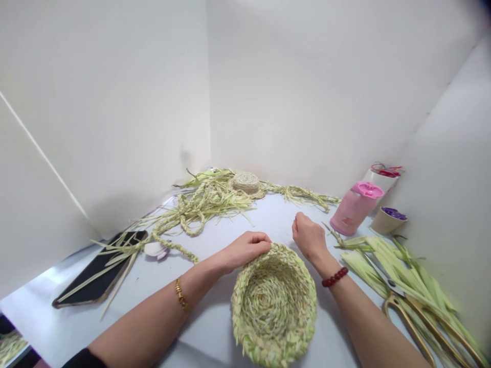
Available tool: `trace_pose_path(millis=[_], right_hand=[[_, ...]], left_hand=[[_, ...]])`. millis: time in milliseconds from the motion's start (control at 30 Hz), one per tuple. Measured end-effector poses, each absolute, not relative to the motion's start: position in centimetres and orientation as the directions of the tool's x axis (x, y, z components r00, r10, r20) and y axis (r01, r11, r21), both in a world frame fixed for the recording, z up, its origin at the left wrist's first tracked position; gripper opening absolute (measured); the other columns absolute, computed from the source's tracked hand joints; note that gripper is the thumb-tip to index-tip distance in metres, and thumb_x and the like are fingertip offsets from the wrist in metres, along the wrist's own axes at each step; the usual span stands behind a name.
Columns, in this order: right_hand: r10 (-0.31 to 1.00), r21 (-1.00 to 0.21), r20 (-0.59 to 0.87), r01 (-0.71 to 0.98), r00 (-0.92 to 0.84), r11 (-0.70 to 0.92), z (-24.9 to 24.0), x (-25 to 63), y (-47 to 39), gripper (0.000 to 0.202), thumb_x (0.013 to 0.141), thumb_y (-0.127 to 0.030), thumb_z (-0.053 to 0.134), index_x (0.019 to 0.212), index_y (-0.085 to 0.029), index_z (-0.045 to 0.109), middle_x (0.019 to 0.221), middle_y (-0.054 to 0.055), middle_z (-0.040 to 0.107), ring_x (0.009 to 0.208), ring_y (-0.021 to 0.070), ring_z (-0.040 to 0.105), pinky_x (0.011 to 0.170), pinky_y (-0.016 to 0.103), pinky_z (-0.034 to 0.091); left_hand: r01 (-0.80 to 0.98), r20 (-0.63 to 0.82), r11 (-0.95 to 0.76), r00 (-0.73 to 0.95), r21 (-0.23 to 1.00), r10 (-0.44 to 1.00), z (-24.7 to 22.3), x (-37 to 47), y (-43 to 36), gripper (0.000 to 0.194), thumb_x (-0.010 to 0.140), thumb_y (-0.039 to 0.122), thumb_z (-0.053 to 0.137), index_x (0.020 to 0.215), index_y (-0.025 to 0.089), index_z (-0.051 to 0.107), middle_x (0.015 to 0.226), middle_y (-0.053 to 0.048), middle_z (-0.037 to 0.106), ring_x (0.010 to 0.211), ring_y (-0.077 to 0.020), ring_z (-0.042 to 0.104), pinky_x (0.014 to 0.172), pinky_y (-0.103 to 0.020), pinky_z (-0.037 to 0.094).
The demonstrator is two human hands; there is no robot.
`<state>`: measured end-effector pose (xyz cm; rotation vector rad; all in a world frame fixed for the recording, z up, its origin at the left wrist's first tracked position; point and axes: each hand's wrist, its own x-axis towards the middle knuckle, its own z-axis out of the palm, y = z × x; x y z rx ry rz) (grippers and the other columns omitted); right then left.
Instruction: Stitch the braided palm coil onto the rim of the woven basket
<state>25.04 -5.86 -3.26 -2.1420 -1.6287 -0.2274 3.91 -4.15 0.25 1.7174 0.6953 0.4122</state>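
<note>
Pale, plain walls meet in a corner behind our light-coloured table. We hold the rim of a woven green basket in our left hand, the fingers narrowed on its upper left edge. The basket sits at the near middle of our view, tilted so that its opening and coiled inside face us. Our right hand is apart from it, just beyond its upper right side, with the fingers curled in; we cannot tell whether they pinch anything.

Toward the back we see a small straw hat beside a loose heap of pale green strands, and a long braid runs from the heap down toward our left forearm. Some strands lie across a dark tray-like object on the left, near a small whitish item we cannot make out. On our right stand a pink bottle, a clear container with a red top and a tan cup with something purple in it. Nearer us, gold-handled scissors lie on green husks.
</note>
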Motion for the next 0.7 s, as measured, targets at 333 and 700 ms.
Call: trace_pose_path(millis=[333,700], right_hand=[[0.909,-0.460,0.248,0.866,0.336,-0.195,-2.6,26.1,-7.8,0.016,0.081,-0.025,0.048,0.076,-0.017,0.062,0.069,0.005,0.062,0.065,0.0158,0.054,0.056,0.025,0.030],[0.984,-0.981,-0.178,-0.079,-0.004,-0.178,-2.4,21.4,-11.5,0.035,0.067,-0.045,0.070,0.066,-0.017,0.049,0.057,-0.004,0.049,0.051,0.0077,0.040,0.050,0.021,0.028]], left_hand=[[0.245,-0.075,-0.178,0.760,0.953,0.645,0.2,3.8,-3.9,0.018,0.070,0.033,0.048,0.070,0.015,0.052,0.060,0.004,0.038,0.054,-0.0083,0.029,0.049,-0.021,0.022],[0.220,-0.011,-0.266,0.790,0.939,0.613,0.0,3.7,-3.8,0.022,0.075,0.036,0.045,0.070,0.015,0.048,0.063,0.004,0.036,0.059,-0.0094,0.030,0.052,-0.021,0.024]])
